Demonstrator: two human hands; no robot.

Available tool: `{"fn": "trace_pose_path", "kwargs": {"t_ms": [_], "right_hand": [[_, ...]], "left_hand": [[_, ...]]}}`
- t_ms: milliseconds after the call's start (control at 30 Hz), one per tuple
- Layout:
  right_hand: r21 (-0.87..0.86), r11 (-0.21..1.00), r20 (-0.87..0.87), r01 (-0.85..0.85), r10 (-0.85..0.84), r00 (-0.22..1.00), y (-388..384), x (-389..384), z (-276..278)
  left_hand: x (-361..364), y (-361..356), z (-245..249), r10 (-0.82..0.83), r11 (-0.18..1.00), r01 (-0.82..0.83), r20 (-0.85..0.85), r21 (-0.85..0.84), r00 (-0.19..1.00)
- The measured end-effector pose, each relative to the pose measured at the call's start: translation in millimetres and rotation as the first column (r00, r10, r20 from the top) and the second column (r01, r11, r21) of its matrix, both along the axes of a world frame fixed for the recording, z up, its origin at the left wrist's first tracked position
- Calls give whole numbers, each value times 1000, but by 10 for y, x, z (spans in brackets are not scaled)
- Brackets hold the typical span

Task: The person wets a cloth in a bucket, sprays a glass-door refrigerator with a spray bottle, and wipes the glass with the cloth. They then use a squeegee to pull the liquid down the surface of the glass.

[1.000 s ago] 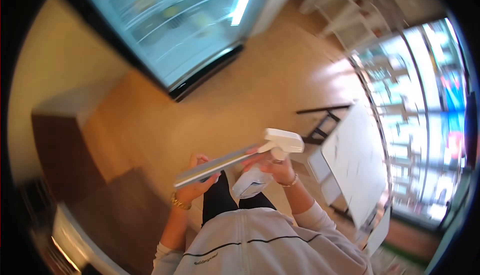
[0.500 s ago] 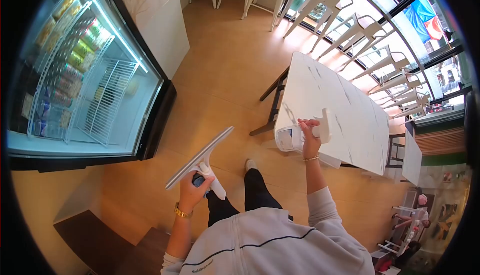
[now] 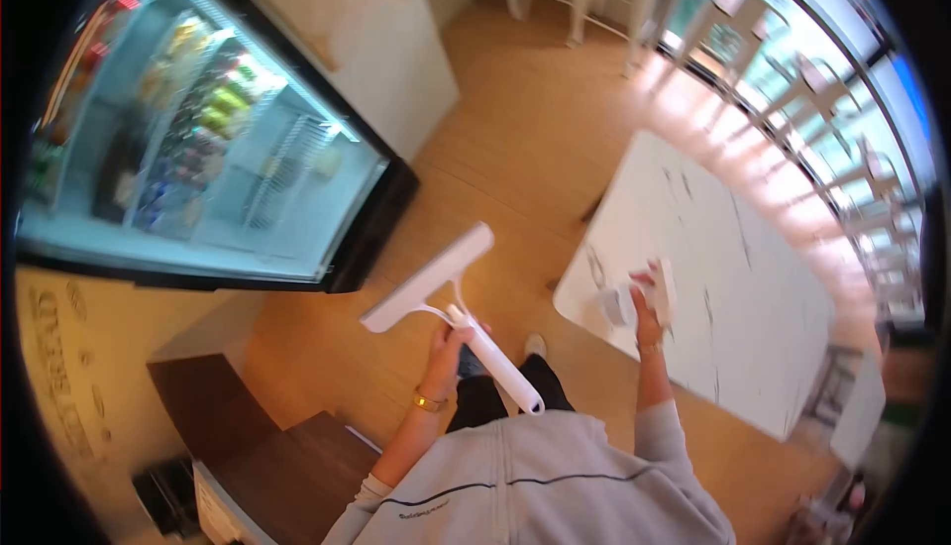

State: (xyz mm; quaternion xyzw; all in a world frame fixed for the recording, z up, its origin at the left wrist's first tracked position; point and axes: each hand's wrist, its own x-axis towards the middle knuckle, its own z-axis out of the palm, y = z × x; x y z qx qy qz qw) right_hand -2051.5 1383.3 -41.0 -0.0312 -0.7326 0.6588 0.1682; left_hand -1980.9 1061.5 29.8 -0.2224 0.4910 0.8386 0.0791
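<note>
In my left hand [image 3: 448,349], closed fingers grip a white squeegee [image 3: 503,371] near the joint of handle and head. Its wide blade points up and left, while the handle slants down toward my jacket. A dark blue thing [image 3: 470,363] shows behind that hand, too blurred to name. My right hand [image 3: 647,319] wraps around a white spray bottle [image 3: 620,305], held over the near left part of the marble-patterned table [image 3: 723,277]. Motion blur hides the finer shape of the bottle.
On the left stands a lit glass-front drinks fridge [image 3: 287,218] with stocked shelves. White metal stools [image 3: 738,25] line the window at upper right. Dark brown furniture [image 3: 307,466] sits at lower left, close to my left arm.
The view has swung, so fridge and table appear farther right. The squeegee has turned, its blade face now showing and its handle pointing down right. Both hands keep their hold.
</note>
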Motion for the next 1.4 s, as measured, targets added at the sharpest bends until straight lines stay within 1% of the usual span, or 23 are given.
{"fn": "trace_pose_path", "kwargs": {"t_ms": [33,67,100,133,167,200,233,300,333,367,433,500,567,600,633,667,733,800,867,933,967,1200,1400], "right_hand": [[-42,999,32,-21,23,999,-10,16,14],[172,982,39,-75,69,997,124,20,-255],[-77,991,68,-106,111,991,24,-25,-150],[3,993,65,-119,119,991,-46,-113,-23],[-58,996,67,-69,73,995,-217,-205,165],[-79,995,1,-64,64,998,-262,-373,18],[-148,988,8,-39,41,999,-428,-538,216],[-146,962,37,-231,239,970,-618,-882,554],[-130,942,65,-309,319,945,-772,-1025,728],[-188,901,35,-391,404,914,-1054,-1218,937],[-216,846,-116,-487,473,873,-1715,-1536,1464],[-8,821,-309,-571,541,782,-2405,-1954,1939],[-33,712,-299,-702,663,686,-3079,-1956,2771],[-16,754,-365,-657,607,706,-3464,-1969,3036],[2,702,-349,-712,668,657,-3799,-2050,3292],[9,669,-446,-743,668,596,-4157,-2052,3542],[73,586,-522,-807,712,470,-4802,-2086,3973],[115,602,-575,-790,689,441,-5362,-1965,4375],[86,498,-576,-863,732,365,-5801,-1857,4754],[103,459,-576,-882,751,324,-6214,-1803,5048],[130,493,-564,-860,750,345,-6392,-1780,5151],[89,482,-649,-871,691,316,-7185,-1599,5685],[130,433,-618,-892,739,268,-7535,-1677,5849]], "left_hand": [[-11,-21,15,-3,999,2,-12,-54,1000],[-12,-76,6,14,993,-17,-34,-116,999],[15,-147,-51,25,977,-31,-30,-210,999],[51,-244,-88,48,953,-52,-23,-300,999],[111,-354,-59,82,943,-88,-35,-320,996],[128,-463,-18,101,939,-107,-37,-328,994],[162,-570,106,162,919,-160,-26,-360,986],[442,-662,401,236,888,-211,11,-409,972],[576,-785,404,313,874,-296,-20,-386,950],[734,-920,375,383,856,-372,-44,-359,923],[984,-1122,481,510,803,-507,-78,-314,856],[1188,-1257,795,626,732,-625,-92,-273,774],[1331,-1463,799,725,611,-751,-204,-252,658],[1392,-1582,789,761,547,-803,-259,-236,595],[1459,-1699,822,781,546,-808,-216,-222,586],[1473,-1831,832,805,507,-837,-235,-206,545],[1541,-2085,806,848,429,-886,-259,-178,462],[1581,-2427,752,847,410,-896,-291,-171,444],[1593,-2759,738,851,398,-903,-301,-163,429],[1598,-3080,856,846,424,-893,-287,-150,450],[1611,-3235,884,841,424,-892,-299,-155,452],[1533,-3977,1064,828,379,-919,-402,-111,391],[1512,-4157,937,841,400,-911,-355,-102,409]]}}
